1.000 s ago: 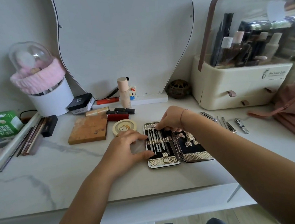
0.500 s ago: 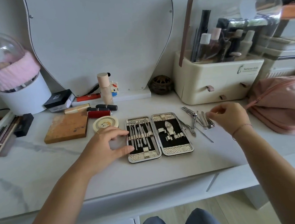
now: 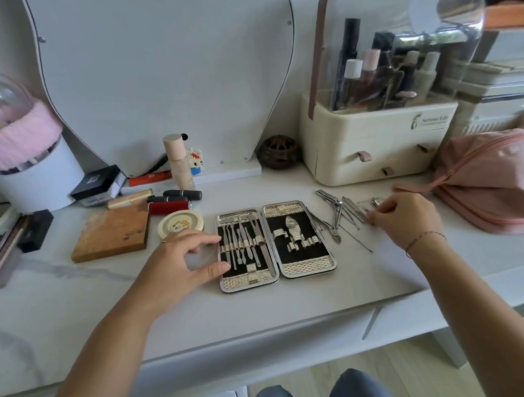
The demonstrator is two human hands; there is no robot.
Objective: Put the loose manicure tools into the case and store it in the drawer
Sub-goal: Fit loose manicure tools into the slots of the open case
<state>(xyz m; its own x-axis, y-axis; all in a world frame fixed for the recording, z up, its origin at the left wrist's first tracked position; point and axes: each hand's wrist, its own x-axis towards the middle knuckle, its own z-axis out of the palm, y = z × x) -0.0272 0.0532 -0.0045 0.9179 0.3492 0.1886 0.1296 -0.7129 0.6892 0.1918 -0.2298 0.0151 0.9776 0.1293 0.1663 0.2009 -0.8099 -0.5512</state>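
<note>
The right grip (image 3: 409,217) lies knuckles-up on the scattered loose steel manicure tools (image 3: 338,215), fingers curled down onto their right end. Whether they pinch one cannot be told. A small nail clipper (image 3: 377,201) shows just past the fingertips. The tools lie in a crossed heap on the white marbled table (image 3: 74,309), just right of the open silver-rimmed manicure case (image 3: 304,267).

The left grip (image 3: 180,259) is released, fingers spread. Its forefinger and thumb tip touch the case's left edge. The case lies flat near the table's middle. Its left half is filled with a row of slim tools under a strap, while its right half has mostly bare loops on black lining.

A pink zipped fabric pouch (image 3: 490,184) crowds in just right of the right grip. A cream cosmetics organiser with a clear domed lid (image 3: 376,144) stands close behind the heap.

Just behind the left fingers sits a round cream compact (image 3: 180,226), with a square wooden block (image 3: 111,233) beside it and a red lipstick tube (image 3: 169,206) behind.
</note>
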